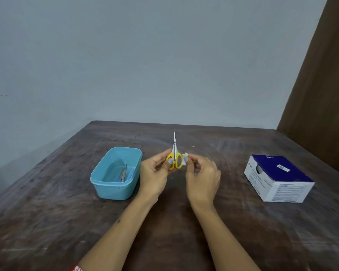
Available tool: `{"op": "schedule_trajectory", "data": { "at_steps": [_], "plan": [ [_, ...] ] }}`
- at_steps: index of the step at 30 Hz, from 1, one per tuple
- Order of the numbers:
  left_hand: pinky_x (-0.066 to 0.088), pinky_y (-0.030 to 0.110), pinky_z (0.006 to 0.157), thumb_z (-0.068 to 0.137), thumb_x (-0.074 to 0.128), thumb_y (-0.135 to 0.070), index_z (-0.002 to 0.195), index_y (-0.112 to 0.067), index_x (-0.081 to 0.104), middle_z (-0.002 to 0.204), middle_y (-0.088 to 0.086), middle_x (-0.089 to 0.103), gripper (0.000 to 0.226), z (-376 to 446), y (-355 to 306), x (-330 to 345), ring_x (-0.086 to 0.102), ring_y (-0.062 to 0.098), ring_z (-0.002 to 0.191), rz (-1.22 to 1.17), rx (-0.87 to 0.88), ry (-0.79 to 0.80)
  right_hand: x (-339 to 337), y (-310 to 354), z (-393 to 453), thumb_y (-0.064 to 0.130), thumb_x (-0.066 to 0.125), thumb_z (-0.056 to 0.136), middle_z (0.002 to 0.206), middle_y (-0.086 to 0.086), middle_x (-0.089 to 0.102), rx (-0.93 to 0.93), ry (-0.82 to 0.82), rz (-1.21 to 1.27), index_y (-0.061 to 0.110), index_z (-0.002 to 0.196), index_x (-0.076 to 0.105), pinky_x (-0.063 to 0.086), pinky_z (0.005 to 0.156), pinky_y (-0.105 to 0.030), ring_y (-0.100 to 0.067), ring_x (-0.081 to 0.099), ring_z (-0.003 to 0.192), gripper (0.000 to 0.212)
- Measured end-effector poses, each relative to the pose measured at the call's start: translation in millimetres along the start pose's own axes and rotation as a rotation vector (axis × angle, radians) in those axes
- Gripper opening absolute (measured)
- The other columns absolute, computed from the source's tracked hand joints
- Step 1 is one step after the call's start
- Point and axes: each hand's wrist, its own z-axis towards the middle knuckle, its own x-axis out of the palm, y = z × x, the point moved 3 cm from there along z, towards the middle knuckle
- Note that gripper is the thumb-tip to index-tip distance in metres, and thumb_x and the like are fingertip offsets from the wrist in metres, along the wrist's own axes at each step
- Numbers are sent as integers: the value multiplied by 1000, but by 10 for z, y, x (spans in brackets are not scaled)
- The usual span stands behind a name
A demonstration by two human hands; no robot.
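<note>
The thumb and curled fingers of the left hand (pixel 155 173) pinch the yellow loop handles of a small pair of scissors (pixel 174 153). One fingertip shows through a loop. The scissors stand upright above the middle of the table, blades closed and pointing away and up, probably so the handles face the other hand.

The right hand (pixel 203 177) has its fingers curled, pinching a small folded white pad (pixel 185 159) between thumb and fingertips. The pad touches the right side of the yellow handles, which suggests the scissors are being wiped clean. Both hands are raised off the table surface, close together, forearms reaching in from the near edge.

To the left, just beside the left hand, sits an open blue tub (pixel 114 190) holding a few slim tools (pixel 123 174); it is likely where cleaned items come from or go. Well apart on the right lies a dark blue and white box (pixel 278 178) labelled as alcohol swabs, the probable source of the pad.

Everything rests on a worn dark wooden table (pixel 47 222) set against a pale grey-blue wall (pixel 164 55).
</note>
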Motion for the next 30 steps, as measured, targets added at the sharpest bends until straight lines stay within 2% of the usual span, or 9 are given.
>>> {"op": "schedule_trajectory", "data": {
  "at_steps": [3, 5, 7, 9, 12, 18, 21, 24, 30],
  "plan": [
    [58, 22, 72, 90, 50, 6, 120, -3, 58, 97, 3, 69, 32, -20, 8, 38, 70, 6, 80, -3, -42, 56, -4, 39, -6, 9, 72, 77, 82, 5, 69, -154, -30, -89, 21, 90, 73, 37, 73, -29, -18, 59, 79, 18],
    [58, 23, 75, 91, 49, 5, 120, -3, 59, 101, 3, 69, 32, -19, 24, 62, 68, 9, 87, 1, -68, 86, 25, 28, -5, 9, 73, 76, 82, 4, 70, -196, 1, -125, 21, 91, 74, 36, 72, -29, -19, 60, 79, 20],
    [58, 23, 74, 91, 49, 4, 121, -4, 58, 99, 3, 69, 32, -13, 29, 73, 68, 10, 87, -26, -78, 90, 43, 14, -10, 10, 72, 75, 79, 4, 70, -204, 20, -128, 22, 89, 74, 37, 71, -30, -21, 61, 76, 18],
    [58, 20, 70, 91, 49, 4, 118, -7, 58, 95, 3, 70, 31, 0, 23, 51, 69, 7, 78, -58, -82, 63, 49, 25, -24, 17, 70, 73, 73, 5, 69, -212, 21, -129, 23, 82, 75, 36, 70, -30, -20, 61, 71, 12],
    [56, 18, 64, 91, 50, 5, 107, -10, 63, 82, -4, 74, 26, 12, 17, 21, 70, 6, 74, -56, -82, 52, 59, 49, -39, 25, 66, 70, 67, 6, 68, -210, 29, -122, 25, 73, 73, 33, 71, -29, -17, 60, 68, 8],
    [57, 20, 65, 88, 54, 3, 107, -7, 66, 81, -5, 75, 25, -17, 34, 56, 71, 9, 80, -85, -132, 110, 19, 9, -7, 17, 74, 76, 78, 7, 71, -197, 1, -117, 23, 88, 74, 37, 71, -31, -17, 61, 75, 14],
    [56, 18, 63, 89, 53, 3, 102, -8, 66, 77, -5, 75, 22, -20, 8, 44, 71, 8, 74, -102, -112, 89, 31, 41, -29, 24, 70, 71, 70, 9, 69, -204, 19, -108, 25, 75, 71, 32, 72, -27, -15, 60, 70, 4],
    [55, 16, 59, 90, 52, 3, 92, -15, 67, 73, -5, 74, 23, -12, -2, 19, 70, 6, 69, -124, -117, 52, 58, 58, -45, 28, 66, 68, 64, 10, 67, -190, 61, -95, 26, 68, 69, 31, 72, -27, -12, 59, 66, 4],
    [56, 19, 61, 88, 53, 5, 93, -10, 69, 78, 0, 75, 22, -22, 14, 73, 71, 11, 75, -137, -140, 108, 22, 22, 1, 21, 71, 76, 74, 6, 69, -204, 7, -149, 23, 85, 73, 36, 69, -31, -18, 60, 71, 9]
  ]
}}
